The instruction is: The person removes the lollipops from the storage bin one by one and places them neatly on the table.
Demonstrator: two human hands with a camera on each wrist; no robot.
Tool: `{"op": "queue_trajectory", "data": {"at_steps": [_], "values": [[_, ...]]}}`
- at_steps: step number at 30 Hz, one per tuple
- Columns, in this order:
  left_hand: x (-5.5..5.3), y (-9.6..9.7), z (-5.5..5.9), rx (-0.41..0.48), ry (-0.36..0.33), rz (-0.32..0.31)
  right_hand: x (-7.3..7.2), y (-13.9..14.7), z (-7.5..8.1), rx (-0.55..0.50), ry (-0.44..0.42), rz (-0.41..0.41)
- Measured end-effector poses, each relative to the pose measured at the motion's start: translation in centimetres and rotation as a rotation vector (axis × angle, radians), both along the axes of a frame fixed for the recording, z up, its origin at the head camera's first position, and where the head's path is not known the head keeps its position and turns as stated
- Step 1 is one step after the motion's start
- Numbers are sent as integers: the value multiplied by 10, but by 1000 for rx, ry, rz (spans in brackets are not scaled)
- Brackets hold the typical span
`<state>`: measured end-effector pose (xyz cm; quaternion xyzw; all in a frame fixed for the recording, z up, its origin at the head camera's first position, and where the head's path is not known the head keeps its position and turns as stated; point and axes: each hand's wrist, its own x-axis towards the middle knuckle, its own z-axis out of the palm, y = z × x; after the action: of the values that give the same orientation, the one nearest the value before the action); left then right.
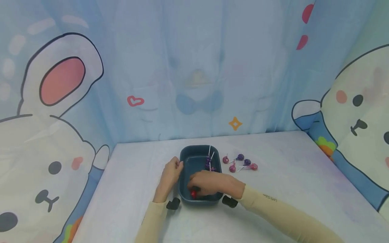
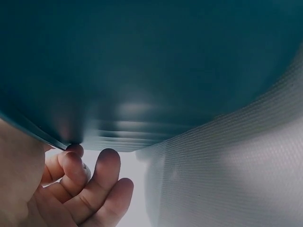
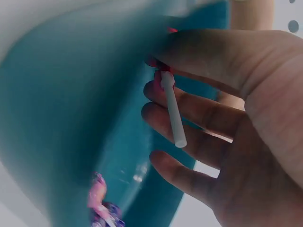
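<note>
A dark teal rectangular box (image 1: 191,153) stands on the table. At its left side, my left hand (image 1: 170,175) grips the rim; in the left wrist view its fingers (image 2: 108,165) bend up beside the outer wall, with the thumb hidden. My right hand (image 1: 209,182) reaches over the box's near part and pinches a red lollipop (image 1: 193,194) between thumb and fingers. That lollipop's white stick (image 3: 174,113) points away from the fingertips in the right wrist view. Several purple-wrapped lollipops (image 1: 208,163) sit inside along the right wall, some sticks pointing up.
Right of the box lie several loose lollipops, among them a pink one (image 1: 254,166) and a purple one (image 1: 240,157). A white cloth covers the table (image 1: 136,162). Printed curtains (image 1: 194,67) hang behind and at both sides.
</note>
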<state>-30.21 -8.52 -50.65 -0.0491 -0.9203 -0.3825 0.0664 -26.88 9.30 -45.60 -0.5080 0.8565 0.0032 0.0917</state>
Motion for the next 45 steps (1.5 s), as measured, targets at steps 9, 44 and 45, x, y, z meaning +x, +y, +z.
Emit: {"op": "queue_trajectory", "data": {"at_steps": [9, 44, 45], "values": [[0, 0, 1, 14, -25, 0, 2, 10, 6, -102, -48, -26], [2, 2, 2, 5, -21, 24, -17, 83, 25, -362, -113, -327], [2, 2, 2, 7, -23, 24, -19, 85, 26, -368, -114, -341]]}}
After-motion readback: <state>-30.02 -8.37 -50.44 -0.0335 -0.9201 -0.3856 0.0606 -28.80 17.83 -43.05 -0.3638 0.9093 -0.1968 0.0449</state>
